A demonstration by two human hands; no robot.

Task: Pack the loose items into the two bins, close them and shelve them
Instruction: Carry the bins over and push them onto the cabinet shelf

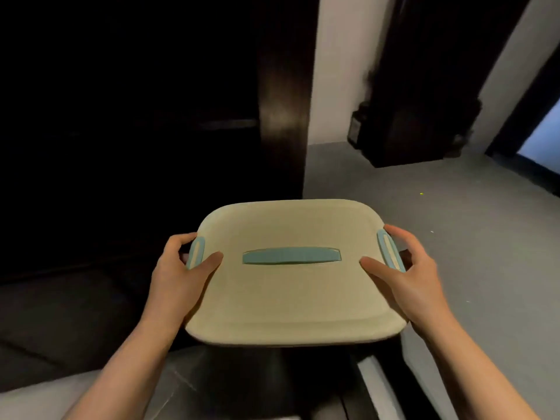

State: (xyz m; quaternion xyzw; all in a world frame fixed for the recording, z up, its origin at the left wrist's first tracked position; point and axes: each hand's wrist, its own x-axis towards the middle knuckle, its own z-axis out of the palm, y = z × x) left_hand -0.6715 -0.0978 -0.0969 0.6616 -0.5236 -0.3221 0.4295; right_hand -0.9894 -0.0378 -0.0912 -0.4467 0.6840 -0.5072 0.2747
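A cream bin (291,298) with its lid on fills the lower middle of the head view. The lid has a pale blue handle (291,255) in its centre and a pale blue latch on each short side. My left hand (178,271) grips the left side at the left latch (195,252), thumb lying on the lid. My right hand (407,268) grips the right side at the right latch (389,250), thumb on the lid. The bin is held up in the air in front of me. Its body and contents are hidden under the lid.
A tall, dark wooden cabinet (281,116) stands straight ahead and to the left, its inside too dark to read. Grey floor (424,222) spreads to the right. Another dark piece of furniture (418,122) stands against the white wall at the back right.
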